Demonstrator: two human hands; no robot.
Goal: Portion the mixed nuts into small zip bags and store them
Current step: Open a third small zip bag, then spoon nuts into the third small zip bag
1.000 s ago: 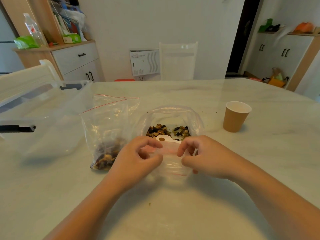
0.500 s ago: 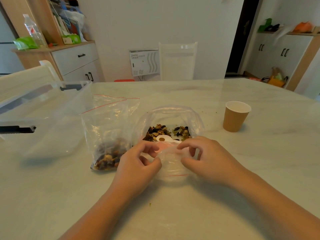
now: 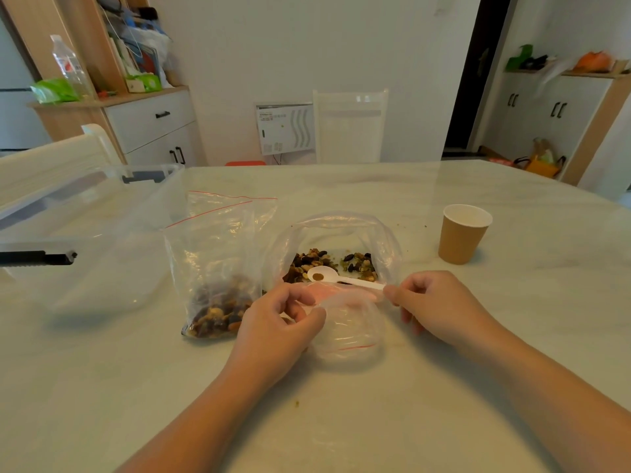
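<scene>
Both hands, left hand [image 3: 276,322] and right hand [image 3: 433,303], pinching small zip bag [image 3: 345,322] mouth

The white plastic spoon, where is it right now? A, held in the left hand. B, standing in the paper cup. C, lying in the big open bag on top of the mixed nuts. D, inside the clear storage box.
C: the white plastic spoon lies in the big open bag, its bowl resting on the mixed nuts; both hands pinch a small empty zip bag instead.
</scene>
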